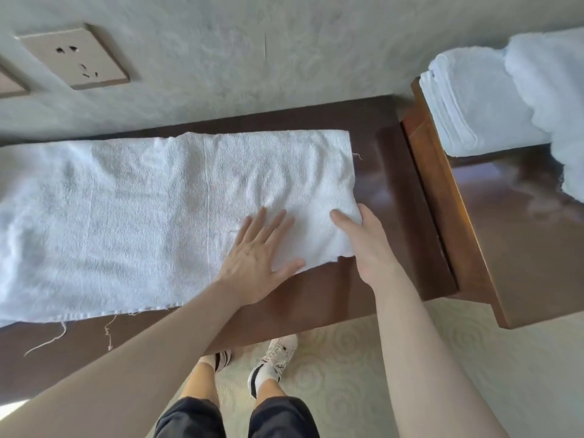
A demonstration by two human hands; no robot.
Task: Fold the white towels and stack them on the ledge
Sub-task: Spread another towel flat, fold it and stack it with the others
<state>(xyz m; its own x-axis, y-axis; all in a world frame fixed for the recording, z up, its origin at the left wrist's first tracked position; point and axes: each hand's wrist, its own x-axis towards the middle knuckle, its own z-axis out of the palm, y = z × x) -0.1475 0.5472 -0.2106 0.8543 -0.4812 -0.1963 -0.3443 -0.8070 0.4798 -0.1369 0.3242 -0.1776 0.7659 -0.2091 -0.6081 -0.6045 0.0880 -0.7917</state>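
A long white towel (142, 210) lies spread flat along the dark wooden ledge (388, 184), reaching past the left edge of view. My left hand (256, 257) rests flat on its near right part, fingers spread, pressing the cloth. My right hand (363, 241) grips the towel's right end near the front corner, thumb on top and fingers under the edge. A stack of folded white towels (458, 102) sits on a raised wooden surface (448, 191) at the right.
A loose heap of white towel (550, 86) lies behind and right of the folded stack. A wall with socket plates (76, 55) rises behind the ledge. Loose threads hang from the towel's front edge. My legs and shoes stand on patterned carpet (347, 358) below.
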